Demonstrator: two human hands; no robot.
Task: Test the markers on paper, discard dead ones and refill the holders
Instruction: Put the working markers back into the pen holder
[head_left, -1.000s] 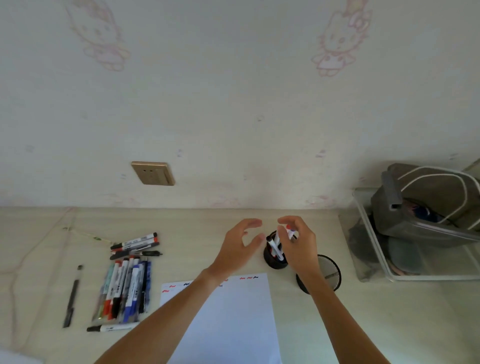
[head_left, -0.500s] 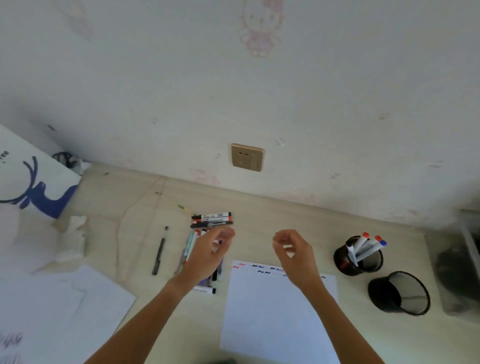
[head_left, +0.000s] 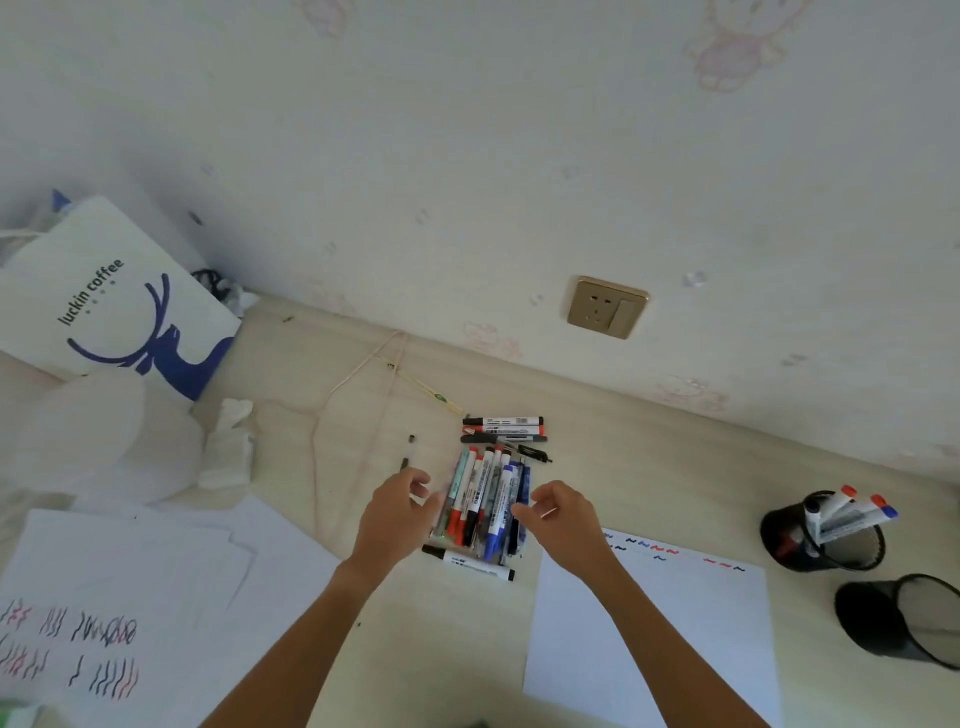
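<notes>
Both hands hovered over the pile of markers (head_left: 485, 506) on the pale desk (head_left: 649, 467); the left hand (head_left: 397, 514) sat at the pile's left edge with its fingers loosely curled and spread, gripping nothing that could be made out; the right hand (head_left: 563, 514) sat at the pile's right edge, fingers bent inward toward the blue markers, and whether a fingertip touched one could not be told; the pile lay side by side, red, black and blue caps mixed, with one black-capped marker (head_left: 470, 562) lying crosswise just below it and three more markers (head_left: 504, 428) lying crosswise just above; a thin black pen (head_left: 408, 452) lay just left of the pile, partly hidden by the left hand; right of the pile lay a white test sheet (head_left: 649, 639) with small blue, black and red squiggles along its top edge; further right stood a black mesh holder (head_left: 821, 545) with several red- and blue-capped markers leaning in it, and near it a second mesh holder (head_left: 904, 623) lay tipped on its side; at the far left lay loose papers (head_left: 130, 582) with scribbled marks, crumpled tissue (head_left: 228, 447), and a white Luckin Coffee bag (head_left: 114, 306); a gold wall socket (head_left: 607, 306) sat on the wall behind
</notes>
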